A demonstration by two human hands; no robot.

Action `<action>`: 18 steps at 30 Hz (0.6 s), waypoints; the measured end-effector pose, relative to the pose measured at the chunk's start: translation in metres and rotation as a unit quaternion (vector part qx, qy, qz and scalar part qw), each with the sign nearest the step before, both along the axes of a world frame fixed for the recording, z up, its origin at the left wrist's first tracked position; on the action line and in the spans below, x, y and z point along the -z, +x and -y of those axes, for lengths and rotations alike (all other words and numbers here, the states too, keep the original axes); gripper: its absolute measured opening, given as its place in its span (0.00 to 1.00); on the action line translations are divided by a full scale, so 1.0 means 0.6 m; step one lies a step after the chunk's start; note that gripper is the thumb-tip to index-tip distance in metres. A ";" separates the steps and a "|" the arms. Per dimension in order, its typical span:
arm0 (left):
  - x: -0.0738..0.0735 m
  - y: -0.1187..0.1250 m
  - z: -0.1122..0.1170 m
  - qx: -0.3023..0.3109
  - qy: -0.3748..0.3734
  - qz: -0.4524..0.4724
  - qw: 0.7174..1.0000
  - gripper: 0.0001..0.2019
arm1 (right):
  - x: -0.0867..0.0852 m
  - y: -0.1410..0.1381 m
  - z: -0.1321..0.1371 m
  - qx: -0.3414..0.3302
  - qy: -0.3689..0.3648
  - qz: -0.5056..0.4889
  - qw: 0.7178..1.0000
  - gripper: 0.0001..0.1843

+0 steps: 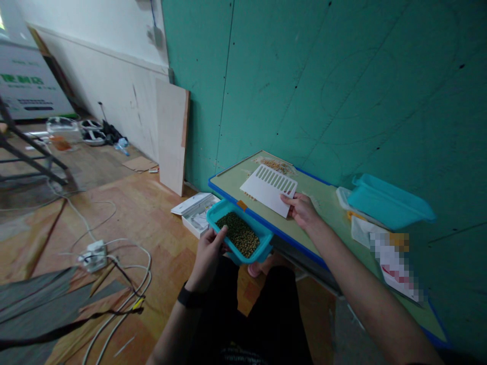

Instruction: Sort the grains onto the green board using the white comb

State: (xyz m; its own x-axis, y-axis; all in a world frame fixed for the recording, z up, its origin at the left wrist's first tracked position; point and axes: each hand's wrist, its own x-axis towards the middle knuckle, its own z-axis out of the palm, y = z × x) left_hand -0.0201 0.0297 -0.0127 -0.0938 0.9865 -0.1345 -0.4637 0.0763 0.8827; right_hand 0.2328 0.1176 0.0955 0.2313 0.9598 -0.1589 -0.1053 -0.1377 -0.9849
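My left hand (209,252) grips the near edge of a small teal tray (258,249) filled with green and yellowish beans (238,234). It holds the tray level just below the blue front edge of the desk (323,203). My right hand (302,209) pinches the corner of a white slotted plastic card (269,189), which rests on the desk top. A small heap of loose yellowish beans (277,165) lies at the far end of the desk, beyond the card.
A teal lidded box (388,201) and white papers (365,230) sit on the desk at right. An open white box (196,213) lies on the wooden floor. A power strip (94,253) with cables lies at left. A board (172,137) leans on the green wall.
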 end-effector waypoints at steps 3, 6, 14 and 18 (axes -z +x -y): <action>-0.002 0.000 0.001 -0.003 0.002 0.001 1.000 0.22 | -0.003 -0.005 0.003 -0.008 -0.008 -0.009 1.000 0.15; -0.003 0.000 0.001 -0.005 0.005 0.001 1.000 0.22 | -0.004 -0.008 0.007 -0.013 -0.017 -0.011 1.000 0.16; -0.017 -0.006 -0.006 -0.016 -0.017 -0.001 1.000 0.25 | -0.002 -0.016 0.008 -0.029 -0.015 -0.005 0.999 0.17; -0.027 -0.008 -0.008 -0.023 -0.023 0.003 0.999 0.24 | -0.006 -0.022 0.014 -0.041 -0.025 -0.002 0.999 0.19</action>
